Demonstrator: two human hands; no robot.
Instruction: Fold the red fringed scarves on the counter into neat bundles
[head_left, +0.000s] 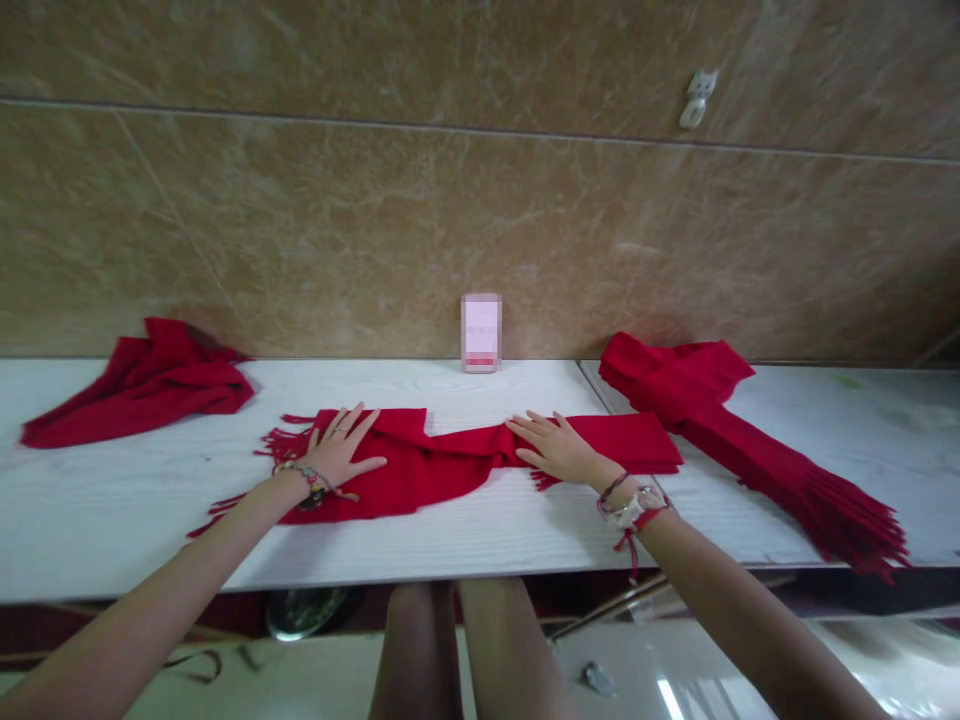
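Observation:
A red fringed scarf (442, 465) lies stretched across the white tabletop (112, 500) in front of me, partly folded. My left hand (341, 448) lies flat on its left end, fingers spread, near the fringe. My right hand (555, 447) rests flat on its right part, fingers stretched out toward the left. Both wrists wear bracelets. Neither hand grips anything.
A crumpled red scarf (142, 385) lies at the back left. A folded red scarf (720, 420) with fringe runs diagonally at the right, reaching the table's front edge. A small pink card (481, 332) stands against the marble wall. My knees show below the table.

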